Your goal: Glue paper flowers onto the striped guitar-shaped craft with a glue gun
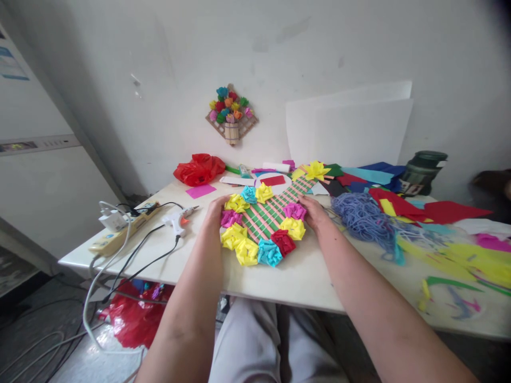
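Between my two hands is a paper flower craft point(265, 215), a woven green and pink lattice edged with yellow, blue, purple and red folded paper flowers. Its narrow end points up and to the right and bears a yellow paper flower point(316, 171). My left hand point(219, 208) grips the left edge by the purple and yellow flowers, its fingers mostly hidden behind them. On the opposite edge, my right hand point(313, 211) holds the craft beside the purple flower, with fingers reaching behind it. The craft is tilted toward me just over the white table point(207, 274).
A white glue gun point(175, 222) and a power strip point(120, 231) with cables lie at left. Behind are a red plastic bag point(199, 169) and a pink paper point(200, 191). Blue yarn point(361, 221), coloured paper scraps point(455, 211) and a dark jar point(423, 173) occupy the right.
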Demonstrator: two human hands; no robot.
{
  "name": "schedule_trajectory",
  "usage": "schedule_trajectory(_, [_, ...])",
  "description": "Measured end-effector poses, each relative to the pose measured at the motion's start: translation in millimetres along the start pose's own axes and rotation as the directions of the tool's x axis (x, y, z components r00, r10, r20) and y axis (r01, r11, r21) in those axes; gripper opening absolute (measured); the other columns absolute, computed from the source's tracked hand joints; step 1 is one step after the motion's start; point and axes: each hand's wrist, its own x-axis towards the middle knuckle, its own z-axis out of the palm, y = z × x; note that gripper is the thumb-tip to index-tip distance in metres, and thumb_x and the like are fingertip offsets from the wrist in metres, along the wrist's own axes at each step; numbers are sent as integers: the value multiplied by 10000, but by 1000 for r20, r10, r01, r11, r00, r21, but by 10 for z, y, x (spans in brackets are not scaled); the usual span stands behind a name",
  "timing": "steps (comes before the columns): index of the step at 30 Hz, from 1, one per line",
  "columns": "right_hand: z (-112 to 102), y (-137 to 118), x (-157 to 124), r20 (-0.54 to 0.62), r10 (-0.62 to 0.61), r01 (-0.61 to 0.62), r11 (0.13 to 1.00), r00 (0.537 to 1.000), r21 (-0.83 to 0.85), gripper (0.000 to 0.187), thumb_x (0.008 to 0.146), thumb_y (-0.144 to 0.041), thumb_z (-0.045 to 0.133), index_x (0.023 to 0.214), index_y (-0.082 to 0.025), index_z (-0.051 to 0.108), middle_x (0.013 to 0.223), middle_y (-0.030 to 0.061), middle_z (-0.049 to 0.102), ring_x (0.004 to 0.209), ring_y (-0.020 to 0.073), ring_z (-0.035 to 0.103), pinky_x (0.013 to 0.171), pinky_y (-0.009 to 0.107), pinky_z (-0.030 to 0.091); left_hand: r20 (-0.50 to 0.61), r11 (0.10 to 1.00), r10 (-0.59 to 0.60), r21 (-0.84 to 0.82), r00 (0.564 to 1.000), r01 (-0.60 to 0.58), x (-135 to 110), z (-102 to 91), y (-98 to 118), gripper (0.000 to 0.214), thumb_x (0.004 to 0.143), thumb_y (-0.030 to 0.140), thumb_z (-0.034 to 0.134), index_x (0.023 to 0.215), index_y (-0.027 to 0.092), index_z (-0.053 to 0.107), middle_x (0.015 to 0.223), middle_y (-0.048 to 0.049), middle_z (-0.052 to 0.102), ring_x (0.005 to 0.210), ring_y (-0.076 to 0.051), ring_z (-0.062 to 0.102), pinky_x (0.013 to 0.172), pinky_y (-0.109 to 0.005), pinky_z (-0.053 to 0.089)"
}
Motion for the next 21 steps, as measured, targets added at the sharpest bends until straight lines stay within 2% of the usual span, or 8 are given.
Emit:
schedule_trajectory(4, [13,-6,-12,4,-9,9,1000,1000,9,188,614,-277,720,748,-188,622,727,9,684,754,195,640,699,325,487,-35,984,113,145,993,-106,47,-16,-7,327,636,193,602,953,150,671,772,-56,704,713,-209,672,645,-277,525])
schedule_trajectory(9, [32,-22,-27,1,-11,11,1000,1000,22,195,607,-281,725,743,-185,625,714,9,679,765,203,638,707,331,482,50,977,130,163,990,-136,95,-72,-7,366,635,163,593,992,168,669,802,-51,706,771,-203,673,682,-267,528])
schedule_trajectory(12, [35,-25,-29,-6,-10,10,1000,1000,29,188,605,-279,725,736,-185,628,702,8,677,746,200,634,691,326,479,68,986,103,128,992,-111,69,-64,2,347,648,177,603,989,158,669,815,-59,708,768,-211,675,675,-270,535])
schedule_trajectory(17, [27,-20,-28,-15,-23,23,1000,1000,12,212,589,-306,741,711,-186,616,637,-21,645,640,157,604,640,293,462,123,996,-76,46,990,71,-12,19,31,355,678,301,614,986,132,656,805,-87,705,780,-248,676,677,-313,544])
schedule_trajectory(21, [30,-30,-35,2,-40,40,999,999,11,244,567,-311,757,713,-185,608,621,-34,630,623,148,597,627,284,457,168,1000,-13,3,986,13,-81,98,61,386,678,262,570,1028,116,638,860,-98,702,875,-257,660,766,-342,531])
